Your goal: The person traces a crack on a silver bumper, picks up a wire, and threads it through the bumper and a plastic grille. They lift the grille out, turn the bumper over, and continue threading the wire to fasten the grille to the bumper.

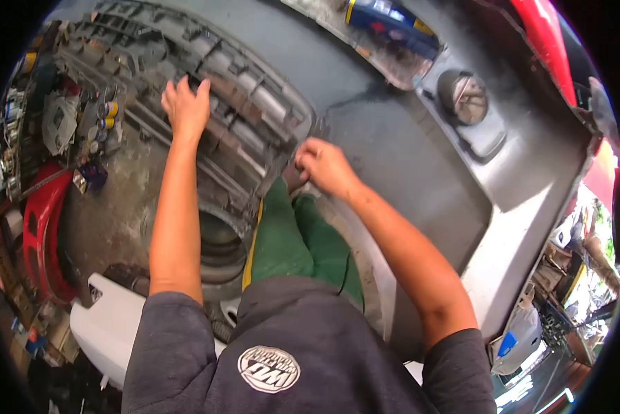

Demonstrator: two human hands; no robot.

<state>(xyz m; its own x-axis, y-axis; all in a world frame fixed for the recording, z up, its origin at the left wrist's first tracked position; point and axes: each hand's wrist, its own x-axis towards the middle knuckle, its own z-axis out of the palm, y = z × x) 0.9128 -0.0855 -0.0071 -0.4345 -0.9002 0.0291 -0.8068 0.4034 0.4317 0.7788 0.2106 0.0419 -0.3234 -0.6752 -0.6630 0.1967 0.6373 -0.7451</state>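
A large grey car bumper (407, 172) lies in front of me, with a black slatted grille (241, 117) set into its left part. My left hand (184, 105) rests flat on the grille's upper slats, fingers spread. My right hand (325, 165) grips the grille's right edge where it meets the bumper, fingers curled; whether it holds a small tool is hidden. My green trouser legs (293, 241) are just below the grille.
A fog-light opening (464, 96) sits at the bumper's upper right. A blue and yellow can (391, 22) lies at the top. A tyre (220, 248) is under the grille, a red panel (44, 234) and a white panel (110, 324) lie left, and cans crowd a shelf (20, 117).
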